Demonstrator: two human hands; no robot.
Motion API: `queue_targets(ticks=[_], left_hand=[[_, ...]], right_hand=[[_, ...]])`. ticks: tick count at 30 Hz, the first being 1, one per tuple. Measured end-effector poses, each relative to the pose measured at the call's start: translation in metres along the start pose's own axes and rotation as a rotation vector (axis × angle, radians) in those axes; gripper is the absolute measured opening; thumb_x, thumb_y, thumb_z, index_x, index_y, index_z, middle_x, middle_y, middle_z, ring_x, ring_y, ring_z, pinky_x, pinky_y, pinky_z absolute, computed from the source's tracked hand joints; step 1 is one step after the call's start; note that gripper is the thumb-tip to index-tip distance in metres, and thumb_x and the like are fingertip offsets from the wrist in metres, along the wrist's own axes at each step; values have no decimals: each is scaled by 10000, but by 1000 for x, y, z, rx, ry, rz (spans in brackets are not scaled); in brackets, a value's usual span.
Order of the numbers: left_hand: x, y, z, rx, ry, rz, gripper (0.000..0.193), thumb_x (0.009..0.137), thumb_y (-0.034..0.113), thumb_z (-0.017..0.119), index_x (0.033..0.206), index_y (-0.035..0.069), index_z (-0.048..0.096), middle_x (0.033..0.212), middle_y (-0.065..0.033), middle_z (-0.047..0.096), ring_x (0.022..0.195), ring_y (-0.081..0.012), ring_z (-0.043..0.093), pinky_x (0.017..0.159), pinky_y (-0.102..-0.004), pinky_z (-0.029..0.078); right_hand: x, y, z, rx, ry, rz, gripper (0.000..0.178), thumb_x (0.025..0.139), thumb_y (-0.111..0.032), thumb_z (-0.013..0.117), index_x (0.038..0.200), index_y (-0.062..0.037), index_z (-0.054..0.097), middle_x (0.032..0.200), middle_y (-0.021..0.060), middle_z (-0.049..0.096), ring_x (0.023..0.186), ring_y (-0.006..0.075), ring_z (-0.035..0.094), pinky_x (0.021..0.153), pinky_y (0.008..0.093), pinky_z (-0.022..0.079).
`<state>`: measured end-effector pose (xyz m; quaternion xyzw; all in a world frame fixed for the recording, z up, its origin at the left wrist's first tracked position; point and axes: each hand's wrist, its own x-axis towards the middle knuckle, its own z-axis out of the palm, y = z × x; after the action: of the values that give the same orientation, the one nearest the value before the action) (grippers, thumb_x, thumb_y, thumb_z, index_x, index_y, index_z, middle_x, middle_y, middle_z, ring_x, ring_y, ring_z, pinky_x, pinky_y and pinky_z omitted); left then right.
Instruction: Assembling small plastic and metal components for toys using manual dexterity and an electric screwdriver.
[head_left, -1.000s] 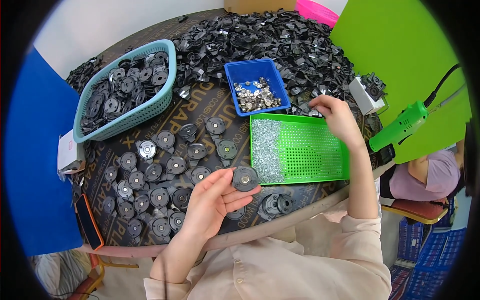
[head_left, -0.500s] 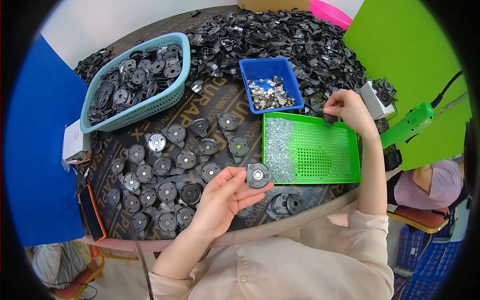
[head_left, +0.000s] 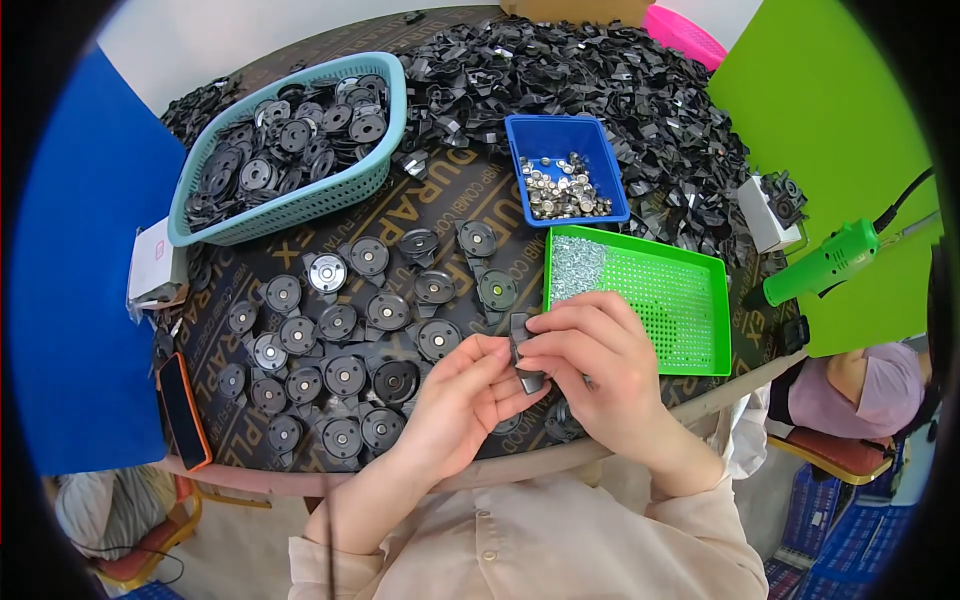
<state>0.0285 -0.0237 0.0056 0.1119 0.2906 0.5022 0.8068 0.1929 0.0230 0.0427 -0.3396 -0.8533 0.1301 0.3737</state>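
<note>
Looks like the dark part (head_left: 528,381) is being pinched by both hands at once, just right of the left hand (head_left: 450,400) and left of the right hand (head_left: 607,378), long edge pointing roughly away from the body, neither hand nearer.

The left hand (head_left: 455,408) is held palm up with its fingers (head_left: 512,401) loosely bent; the right hand (head_left: 605,375) is turned inward just beside it, fingertips (head_left: 538,326) pinched. Both forearms (head_left: 372,500) are angled toward each other.
</note>
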Motion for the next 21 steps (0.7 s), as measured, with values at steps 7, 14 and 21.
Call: queue_targets(ticks=[7,14,21], left_hand=[[1,-2,-9,-11,-63,9,153,999,167,444,1056,34,493,1030,-67,598,1017,-160,612,969,-421,495],[-18,13,2,55,13,-8,196,954,145,513,1115,35,531,1083,-114,636,1026,-212,629,931,-399,511],[-114,79,-41,926,521,935,385,717,-9,703,1099,18,669,1133,-117,613,851,-151,602,714,-235,488]], right_hand=[[-4,1,11,71,26,53,137,719,-16,703,842,-46,650,871,79,623,763,253,572,640,331,470],[5,-11,-6,456,-42,287,256,738,-22,728,980,-39,645,924,72,659,835,175,612,701,305,486],[74,96,-31,-228,-226,168,267,817,-110,679,1062,-26,614,1023,91,654,927,241,621,794,335,475]])
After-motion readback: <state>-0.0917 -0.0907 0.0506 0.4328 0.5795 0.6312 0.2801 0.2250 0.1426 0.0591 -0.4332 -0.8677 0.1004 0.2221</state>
